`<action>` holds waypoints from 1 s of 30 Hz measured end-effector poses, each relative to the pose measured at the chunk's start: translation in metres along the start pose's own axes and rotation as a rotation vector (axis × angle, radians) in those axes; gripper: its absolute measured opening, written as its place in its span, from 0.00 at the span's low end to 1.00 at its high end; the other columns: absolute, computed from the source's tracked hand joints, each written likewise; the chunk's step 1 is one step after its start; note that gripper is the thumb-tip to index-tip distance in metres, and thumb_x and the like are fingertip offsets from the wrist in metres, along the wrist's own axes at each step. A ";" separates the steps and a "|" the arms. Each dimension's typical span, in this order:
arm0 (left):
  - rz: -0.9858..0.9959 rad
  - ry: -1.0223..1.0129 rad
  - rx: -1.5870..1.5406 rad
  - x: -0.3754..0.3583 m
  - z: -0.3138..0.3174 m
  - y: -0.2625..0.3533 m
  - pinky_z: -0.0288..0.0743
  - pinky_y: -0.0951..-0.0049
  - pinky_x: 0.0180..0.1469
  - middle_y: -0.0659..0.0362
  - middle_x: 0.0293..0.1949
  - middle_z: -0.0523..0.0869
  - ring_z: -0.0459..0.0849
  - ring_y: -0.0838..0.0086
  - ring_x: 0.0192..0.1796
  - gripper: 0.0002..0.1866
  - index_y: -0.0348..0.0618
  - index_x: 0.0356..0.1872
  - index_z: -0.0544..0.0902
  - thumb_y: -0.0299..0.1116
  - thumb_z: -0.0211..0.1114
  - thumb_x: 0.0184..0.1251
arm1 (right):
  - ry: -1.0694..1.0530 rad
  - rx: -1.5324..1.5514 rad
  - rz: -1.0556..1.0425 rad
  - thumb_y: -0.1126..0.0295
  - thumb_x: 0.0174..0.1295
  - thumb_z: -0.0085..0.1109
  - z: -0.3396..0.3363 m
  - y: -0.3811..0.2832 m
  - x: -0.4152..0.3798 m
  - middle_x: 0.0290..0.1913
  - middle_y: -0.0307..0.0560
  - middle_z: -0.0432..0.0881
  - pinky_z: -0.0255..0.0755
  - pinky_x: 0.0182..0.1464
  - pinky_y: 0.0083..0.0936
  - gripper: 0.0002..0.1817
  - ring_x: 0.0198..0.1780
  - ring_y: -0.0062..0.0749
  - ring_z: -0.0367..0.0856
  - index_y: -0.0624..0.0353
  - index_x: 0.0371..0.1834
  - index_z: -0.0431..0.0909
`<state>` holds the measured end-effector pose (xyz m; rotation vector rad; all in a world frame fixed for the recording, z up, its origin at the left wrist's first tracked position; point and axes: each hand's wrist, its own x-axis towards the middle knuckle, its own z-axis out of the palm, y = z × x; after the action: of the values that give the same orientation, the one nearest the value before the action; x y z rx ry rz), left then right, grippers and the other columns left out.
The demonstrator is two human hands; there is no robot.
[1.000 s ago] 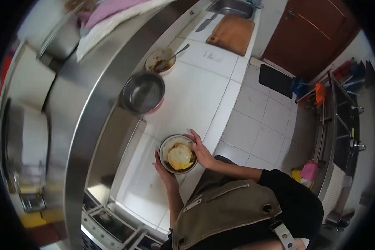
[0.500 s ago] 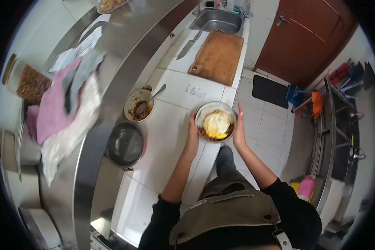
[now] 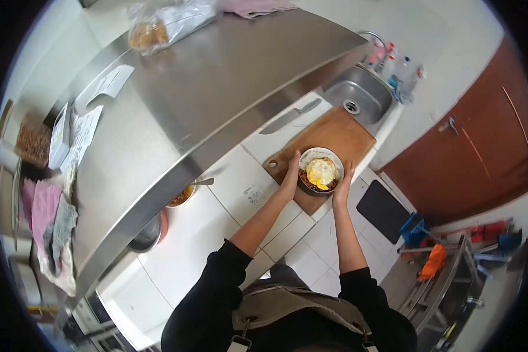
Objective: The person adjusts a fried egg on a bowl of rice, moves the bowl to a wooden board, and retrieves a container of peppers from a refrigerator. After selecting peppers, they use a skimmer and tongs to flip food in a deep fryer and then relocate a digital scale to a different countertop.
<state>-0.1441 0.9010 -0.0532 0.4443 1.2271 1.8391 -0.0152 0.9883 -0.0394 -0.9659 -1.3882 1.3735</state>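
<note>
Head view shows one egg-topped bowl [image 3: 317, 192] over one cutting board [image 3: 353, 132]; whether its base touches the wood cannot be told. Round, it has no long axis and lies directly between both hands, neither clearly nearer. Left hand [image 3: 291, 176] and right hand [image 3: 343, 186] press its opposite sides, holding it together. One knife [image 3: 287, 119] lies alongside the board, one sink [image 3: 374, 98] past its far end; well apart, one metal utensil [image 3: 204, 182] juts from a second bowl [image 3: 188, 198] near one pot [image 3: 163, 226].

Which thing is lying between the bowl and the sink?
In the head view, the wooden board lies between the bowl and the sink; its surface there looks bare.
</note>
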 end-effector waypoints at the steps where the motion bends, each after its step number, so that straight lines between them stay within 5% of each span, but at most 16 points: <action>1: 0.020 0.006 -0.006 0.002 -0.002 0.001 0.42 0.73 0.70 0.54 0.69 0.54 0.51 0.71 0.70 0.41 0.36 0.68 0.51 0.62 0.39 0.67 | -0.038 0.085 -0.025 0.41 0.68 0.23 0.004 0.005 0.003 0.72 0.52 0.47 0.40 0.71 0.32 0.37 0.72 0.41 0.46 0.56 0.72 0.44; 4: -0.065 0.084 0.174 0.019 0.019 0.035 0.47 0.69 0.69 0.49 0.65 0.58 0.55 0.64 0.68 0.38 0.33 0.66 0.56 0.58 0.42 0.68 | -0.119 0.127 -0.048 0.41 0.67 0.26 0.002 0.012 0.036 0.72 0.54 0.45 0.37 0.71 0.33 0.39 0.73 0.42 0.44 0.60 0.71 0.41; 6: 0.254 0.324 0.448 0.018 0.022 0.009 0.52 0.68 0.67 0.45 0.62 0.62 0.59 0.58 0.66 0.32 0.32 0.64 0.58 0.51 0.44 0.70 | -0.197 0.166 0.015 0.41 0.67 0.27 -0.010 0.005 0.031 0.70 0.54 0.52 0.44 0.70 0.35 0.39 0.70 0.42 0.50 0.59 0.72 0.41; 8: 0.399 0.410 0.518 -0.017 0.026 0.008 0.54 0.67 0.66 0.43 0.61 0.62 0.60 0.55 0.65 0.28 0.32 0.63 0.59 0.45 0.46 0.71 | -0.107 0.244 -0.049 0.49 0.69 0.34 -0.036 0.037 0.032 0.61 0.54 0.65 0.53 0.66 0.37 0.33 0.63 0.37 0.63 0.60 0.69 0.48; 9: 0.396 0.414 0.433 -0.044 0.028 0.009 0.55 0.66 0.65 0.44 0.61 0.64 0.62 0.56 0.64 0.27 0.33 0.62 0.60 0.41 0.50 0.70 | 0.118 0.072 0.019 0.52 0.68 0.38 -0.043 0.022 0.014 0.59 0.54 0.67 0.57 0.63 0.39 0.30 0.61 0.37 0.65 0.60 0.67 0.52; 11: 0.525 0.292 -0.024 -0.104 0.029 -0.012 0.63 0.71 0.60 0.53 0.55 0.72 0.70 0.68 0.57 0.19 0.35 0.59 0.65 0.28 0.51 0.68 | 0.267 0.029 0.094 0.56 0.67 0.40 -0.085 0.066 -0.005 0.59 0.52 0.67 0.61 0.60 0.36 0.28 0.59 0.40 0.67 0.60 0.65 0.54; 12: 0.428 0.141 0.009 -0.142 0.011 -0.024 0.63 0.72 0.60 0.55 0.54 0.72 0.71 0.70 0.57 0.16 0.36 0.57 0.67 0.27 0.49 0.70 | 0.268 -0.055 0.091 0.65 0.67 0.40 -0.102 0.091 -0.030 0.61 0.57 0.64 0.60 0.60 0.38 0.24 0.60 0.42 0.65 0.62 0.64 0.56; 14: 0.238 -0.029 -0.004 -0.222 -0.026 -0.025 0.65 0.73 0.59 0.58 0.51 0.74 0.74 0.73 0.54 0.12 0.36 0.52 0.71 0.27 0.48 0.71 | 0.088 -0.456 0.055 0.67 0.64 0.44 -0.160 0.202 -0.060 0.52 0.58 0.70 0.68 0.49 0.31 0.25 0.51 0.41 0.73 0.65 0.64 0.57; 15: 0.155 -0.048 -0.061 -0.262 -0.040 -0.017 0.67 0.73 0.57 0.58 0.48 0.76 0.75 0.75 0.51 0.11 0.35 0.49 0.73 0.27 0.48 0.70 | -0.044 -0.491 0.373 0.66 0.62 0.48 -0.165 0.216 -0.090 0.45 0.55 0.74 0.71 0.42 0.30 0.25 0.45 0.39 0.76 0.64 0.61 0.60; 18: 0.193 0.274 0.349 -0.381 -0.095 -0.005 0.70 0.74 0.52 0.59 0.43 0.78 0.77 0.77 0.46 0.10 0.36 0.45 0.75 0.25 0.50 0.66 | -0.529 -0.765 0.830 0.63 0.59 0.50 -0.191 0.292 -0.185 0.40 0.51 0.75 0.71 0.37 0.29 0.23 0.39 0.34 0.77 0.64 0.55 0.66; 20: 0.325 0.584 0.314 -0.465 -0.118 0.004 0.71 0.74 0.50 0.60 0.40 0.80 0.77 0.78 0.43 0.11 0.37 0.45 0.76 0.24 0.51 0.63 | -0.865 -0.949 0.914 0.63 0.59 0.51 -0.181 0.299 -0.244 0.39 0.50 0.75 0.71 0.36 0.29 0.23 0.39 0.34 0.77 0.64 0.54 0.67; 25: 0.482 1.373 0.339 -0.696 -0.128 -0.004 0.71 0.75 0.48 0.59 0.40 0.82 0.78 0.78 0.42 0.12 0.39 0.46 0.77 0.25 0.52 0.62 | -1.455 -1.170 0.627 0.62 0.58 0.51 -0.076 0.286 -0.352 0.38 0.50 0.75 0.72 0.36 0.30 0.22 0.38 0.34 0.77 0.64 0.53 0.67; 28: 0.333 1.906 0.482 -0.845 -0.098 -0.041 0.70 0.76 0.46 0.60 0.42 0.80 0.77 0.77 0.43 0.13 0.45 0.45 0.78 0.26 0.57 0.59 | -1.659 -1.179 0.398 0.62 0.58 0.51 -0.007 0.270 -0.421 0.37 0.50 0.75 0.72 0.35 0.30 0.22 0.37 0.34 0.77 0.64 0.52 0.68; 29: 0.389 2.106 0.529 -0.903 -0.106 -0.072 0.70 0.68 0.50 0.56 0.41 0.79 0.77 0.66 0.45 0.13 0.43 0.43 0.78 0.26 0.60 0.54 | -1.707 -1.178 0.327 0.62 0.58 0.51 0.012 0.263 -0.448 0.37 0.49 0.75 0.72 0.35 0.30 0.22 0.37 0.34 0.77 0.64 0.52 0.68; 30: 0.294 2.389 0.917 -0.960 -0.090 -0.086 0.66 0.65 0.55 0.53 0.47 0.76 0.73 0.61 0.52 0.15 0.44 0.44 0.77 0.26 0.61 0.53 | -1.751 -1.172 0.262 0.62 0.58 0.51 0.032 0.253 -0.476 0.36 0.49 0.76 0.72 0.35 0.30 0.22 0.36 0.34 0.77 0.64 0.52 0.68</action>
<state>0.3794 0.0874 -0.0165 -1.8733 3.4662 1.1216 0.0605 0.5392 -0.3297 -0.3266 -3.7329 1.4876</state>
